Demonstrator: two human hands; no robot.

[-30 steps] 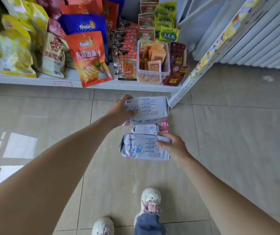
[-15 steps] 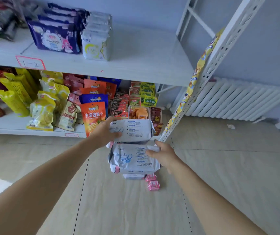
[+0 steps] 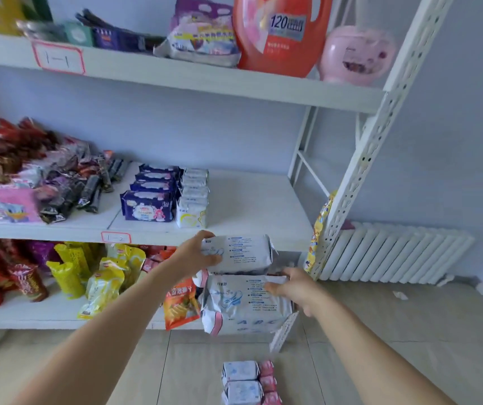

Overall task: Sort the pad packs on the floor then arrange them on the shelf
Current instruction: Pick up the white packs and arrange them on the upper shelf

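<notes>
A: Where are the pad packs right now?

B: Two are in the air at lower centre of the frame. The left hand [image 3: 197, 254] grips the upper pack [image 3: 243, 254] by its left end, thumb on top and fingers curled over its face. The right hand [image 3: 295, 289] clamps the lower pack [image 3: 246, 305] from the right, fingers curled over its top edge.

A: What has changed?

B: A second ago both packs were held low over the floor, above the rest of the pile. Now they are lifted to the front edge of the middle shelf [image 3: 257, 206], the upper pack level with its lip.

A: And on that shelf?

B: At centre frame a row of dark blue packs [image 3: 149, 204] stands beside a row of white packs [image 3: 192, 200], the two rows touching. To their right the board is bare.

A: So that gap is the target?

B: Likely. The held packs look like a third kind, so I judge they begin a new row just beside the white ones.

A: Anything left below?

B: Yes, white floor packs [image 3: 241, 382] with small pink packs [image 3: 268, 378] just beside them, at bottom centre. Snack bags [image 3: 100, 285] fill the lower shelf at the left.
</notes>
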